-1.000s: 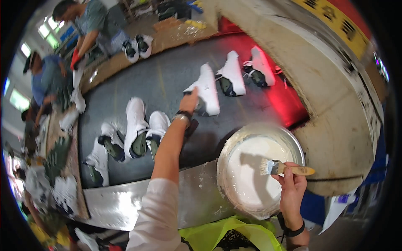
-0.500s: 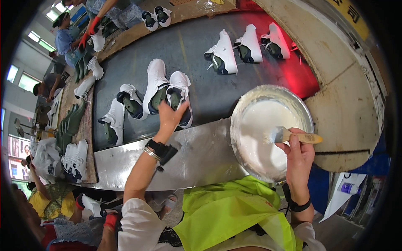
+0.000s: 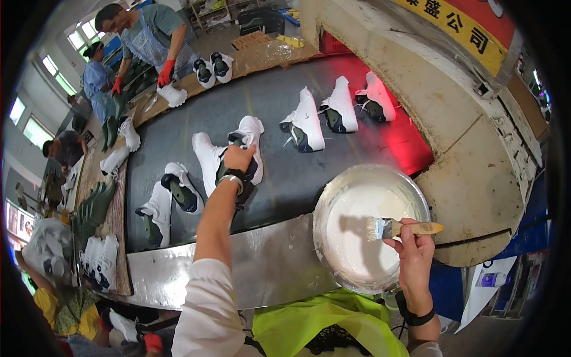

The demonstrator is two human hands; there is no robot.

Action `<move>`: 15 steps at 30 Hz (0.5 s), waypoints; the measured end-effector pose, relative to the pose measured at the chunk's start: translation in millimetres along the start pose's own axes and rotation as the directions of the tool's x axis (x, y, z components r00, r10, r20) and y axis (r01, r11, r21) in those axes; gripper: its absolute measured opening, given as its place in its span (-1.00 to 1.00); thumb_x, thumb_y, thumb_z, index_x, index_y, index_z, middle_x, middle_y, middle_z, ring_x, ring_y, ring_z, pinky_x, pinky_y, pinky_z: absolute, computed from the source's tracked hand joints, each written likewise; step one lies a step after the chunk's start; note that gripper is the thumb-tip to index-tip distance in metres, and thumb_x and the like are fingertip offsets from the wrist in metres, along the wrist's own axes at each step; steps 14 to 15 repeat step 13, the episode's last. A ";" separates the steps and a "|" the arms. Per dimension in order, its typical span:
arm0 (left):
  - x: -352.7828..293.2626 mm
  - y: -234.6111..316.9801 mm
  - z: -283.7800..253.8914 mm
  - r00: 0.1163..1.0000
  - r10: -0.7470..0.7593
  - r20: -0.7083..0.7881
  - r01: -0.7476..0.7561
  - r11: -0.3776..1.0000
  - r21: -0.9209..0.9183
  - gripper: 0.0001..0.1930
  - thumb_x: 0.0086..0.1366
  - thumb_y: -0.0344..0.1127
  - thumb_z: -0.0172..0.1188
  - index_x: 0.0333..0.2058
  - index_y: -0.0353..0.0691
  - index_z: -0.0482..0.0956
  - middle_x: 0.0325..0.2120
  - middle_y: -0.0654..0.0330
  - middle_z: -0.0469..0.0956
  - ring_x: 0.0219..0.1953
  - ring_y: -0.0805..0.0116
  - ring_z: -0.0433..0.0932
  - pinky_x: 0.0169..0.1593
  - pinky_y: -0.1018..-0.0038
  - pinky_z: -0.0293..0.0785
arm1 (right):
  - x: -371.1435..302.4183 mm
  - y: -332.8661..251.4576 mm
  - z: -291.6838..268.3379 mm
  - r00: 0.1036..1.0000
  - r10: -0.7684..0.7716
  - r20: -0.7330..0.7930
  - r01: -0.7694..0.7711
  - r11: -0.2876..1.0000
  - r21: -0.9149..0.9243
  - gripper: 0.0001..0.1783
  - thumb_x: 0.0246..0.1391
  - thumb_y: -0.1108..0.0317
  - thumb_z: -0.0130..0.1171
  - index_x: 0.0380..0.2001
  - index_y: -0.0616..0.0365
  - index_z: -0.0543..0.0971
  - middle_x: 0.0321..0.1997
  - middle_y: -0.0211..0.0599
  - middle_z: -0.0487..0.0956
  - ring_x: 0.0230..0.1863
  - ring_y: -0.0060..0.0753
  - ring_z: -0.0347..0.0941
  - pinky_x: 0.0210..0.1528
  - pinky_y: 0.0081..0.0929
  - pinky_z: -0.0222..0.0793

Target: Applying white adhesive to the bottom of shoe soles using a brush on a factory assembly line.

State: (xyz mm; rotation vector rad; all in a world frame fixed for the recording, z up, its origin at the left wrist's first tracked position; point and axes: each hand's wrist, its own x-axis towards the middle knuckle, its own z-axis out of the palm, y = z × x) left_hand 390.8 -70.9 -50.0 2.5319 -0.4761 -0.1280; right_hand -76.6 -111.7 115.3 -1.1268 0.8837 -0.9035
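My left hand [image 3: 239, 158] is closed on the dark opening of a white sneaker [image 3: 252, 132] on the dark conveyor belt [image 3: 267, 196]; its fingertips are partly hidden. Close beside it lies another white sneaker [image 3: 208, 153]. My right hand [image 3: 411, 254] grips the wooden handle of a paintbrush [image 3: 423, 228]. The brush's pale bristles hang over a metal basin [image 3: 321, 250] of thick white liquid [image 3: 351, 238], apart from its surface. Left of my left arm stand two more sneakers [image 3: 183, 185] with green and navy insides.
Three white sneakers [image 3: 340, 107] lie farther up the belt, beside a red-lit machine opening [image 3: 410, 146]. A metal ledge [image 3: 279, 256] runs along the near edge. More shoes and green shoe lasts [image 3: 98, 202] line the left boards. A co-worker in red gloves [image 3: 166, 72] handles a shoe at the far left.
My left hand has pushed the right sneaker of the near pair farther away across the belt. My right hand still holds the brush over the basin. The view has tilted upward.
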 end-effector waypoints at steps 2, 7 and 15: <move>-7.2 -15.8 -23.4 0.981 -0.149 0.125 0.174 0.959 -0.222 -0.17 -0.12 0.16 0.37 -0.12 -0.57 0.48 -0.27 -0.18 0.58 -0.22 0.01 0.59 -0.14 0.27 0.49 | 2.2 -5.5 4.9 0.999 -0.028 0.015 0.029 0.999 -0.021 -0.75 0.23 0.38 0.02 -0.13 0.35 0.43 -0.32 -0.36 0.43 -0.30 -0.64 0.40 -0.20 -0.45 0.55; -151.0 -2.7 -98.0 0.752 0.251 0.610 0.590 0.155 -0.792 -0.37 0.24 -0.02 0.17 0.09 -0.44 0.31 -0.02 0.00 0.49 -0.07 0.17 0.55 0.05 0.32 0.46 | 7.9 -5.7 -2.7 0.999 -0.026 0.044 0.031 0.993 -0.113 -0.72 0.23 0.34 0.03 -0.14 0.38 0.45 -0.23 -0.30 0.48 -0.23 -0.57 0.44 -0.22 -0.45 0.55; -287.0 -69.3 -82.0 0.826 0.424 0.372 0.523 -0.329 -0.786 -0.22 0.28 0.30 -0.18 0.32 -0.03 -0.03 0.28 0.10 0.12 0.26 0.11 0.21 0.25 0.14 0.21 | 25.7 36.8 -29.7 0.984 -0.096 0.153 0.133 0.958 -0.255 -0.71 0.21 0.31 0.05 -0.09 0.28 0.47 -0.18 -0.19 0.52 -0.22 -0.48 0.48 -0.23 -0.49 0.55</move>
